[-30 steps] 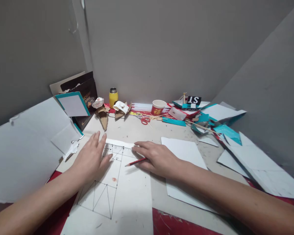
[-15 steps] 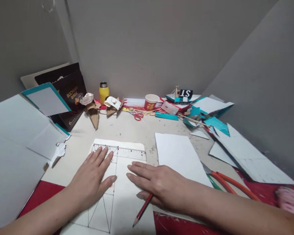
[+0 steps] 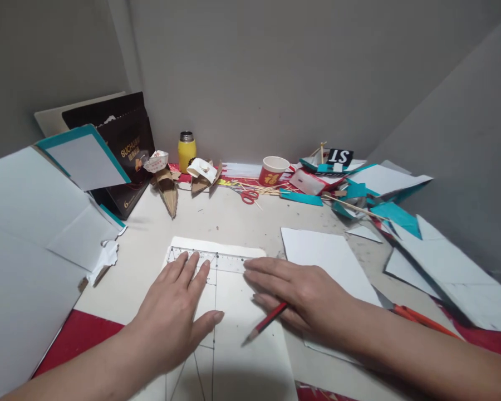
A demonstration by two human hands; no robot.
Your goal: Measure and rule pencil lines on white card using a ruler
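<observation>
A white sheet of card (image 3: 250,356) with ruled pencil lines and triangles lies in front of me. Across its far edge rests a clear ruler (image 3: 229,263). My left hand (image 3: 177,306) is spread over the sheet's left side, fingertips on the ruler and the thumb out over the drawn lines. My right hand (image 3: 294,289) touches the ruler's right end with its fingertips. Tucked under that hand is a red and black pencil (image 3: 267,322), tilted, its point toward the lower left above the sheet.
To the right lie another white sheet (image 3: 321,248), orange-handled scissors (image 3: 417,317) and teal and white card pieces (image 3: 451,262). Along the back stand a yellow bottle (image 3: 187,153), a red paper cup (image 3: 273,171) and small red scissors (image 3: 249,196). A large white box (image 3: 29,239) borders the left.
My right hand has moved up and right with the pencil, onto the ruler's right end. My left hand stays on the ruler. The view has shifted slightly.
</observation>
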